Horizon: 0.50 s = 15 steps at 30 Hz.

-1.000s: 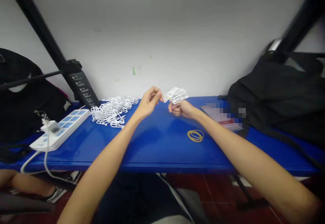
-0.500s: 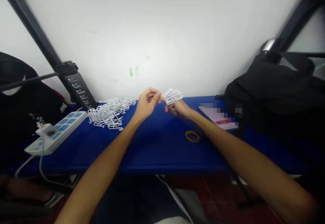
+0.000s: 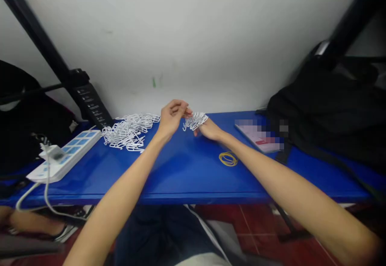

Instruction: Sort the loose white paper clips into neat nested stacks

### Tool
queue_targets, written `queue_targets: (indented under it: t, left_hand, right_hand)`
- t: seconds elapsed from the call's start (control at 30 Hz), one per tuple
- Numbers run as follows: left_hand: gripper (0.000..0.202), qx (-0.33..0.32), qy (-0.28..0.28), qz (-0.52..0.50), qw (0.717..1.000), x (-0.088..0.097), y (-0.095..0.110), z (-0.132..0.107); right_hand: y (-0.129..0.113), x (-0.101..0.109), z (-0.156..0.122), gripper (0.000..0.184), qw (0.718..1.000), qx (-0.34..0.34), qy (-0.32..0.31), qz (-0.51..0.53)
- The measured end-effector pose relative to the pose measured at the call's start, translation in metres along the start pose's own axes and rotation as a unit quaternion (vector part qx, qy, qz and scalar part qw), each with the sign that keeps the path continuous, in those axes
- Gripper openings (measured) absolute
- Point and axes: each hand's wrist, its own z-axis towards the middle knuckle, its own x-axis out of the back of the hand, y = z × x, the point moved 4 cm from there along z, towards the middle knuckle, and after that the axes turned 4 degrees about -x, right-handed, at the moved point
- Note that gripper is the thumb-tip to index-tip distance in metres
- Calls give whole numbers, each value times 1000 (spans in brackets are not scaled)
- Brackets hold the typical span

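1. Change: we see the small chain of white paper clips (image 3: 195, 121) sitting lower than a second ago, down near the tabletop and more bunched. Both hands have dropped with it.
2. Hands: we have them together, joined by the chain. The left hand (image 3: 172, 117) is raised, fingers curled, with the fingertips at the chain's left end. We cannot tell if they pinch it. The right hand (image 3: 209, 130) lies low, the chain across its fingers; its grip is hidden, so we cannot tell.
3. Around: left of the hands, we note a heap of linked paper clips (image 3: 128, 131) on the blue table (image 3: 187, 169), nearly touching the left wrist. Further left are a white power strip (image 3: 63, 155) and a plugged-in charger (image 3: 52, 152).
4. Right: we note yellow rubber bands (image 3: 228, 159) near the right forearm, then a partly pixelated booklet (image 3: 255, 137).
5. Edges: we see a black backpack (image 3: 319, 109) far right, and a black bag (image 3: 21, 125) far left.
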Motion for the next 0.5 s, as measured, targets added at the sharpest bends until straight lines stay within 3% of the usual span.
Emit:
queue_targets:
  t: [0.13,0.2,0.27,0.33,0.4,0.5]
  left_hand:
    - [48,-21,58,30,998,21,-1,7]
    - [47,-29,43,58,997,28,1,8]
    - [43,-28,-22,98,995,24,3,6]
    - [36,-25,-114,137,984,9,7,-2]
    - [29,-19,-208,150,966,-15,9,-15]
    - [21,6,-304,130,944,-53,5,-37]
  right_hand:
    - [-8,6,-2,22,996,30,78,-40]
    - [-10,12,-4,24,992,29,107,-53]
    - [-8,20,-5,28,989,19,137,-61]
    - [-4,31,-5,31,984,3,162,-68]
    - [2,42,-5,32,981,-15,180,-75]
    - [8,53,-4,33,976,-31,201,-80]
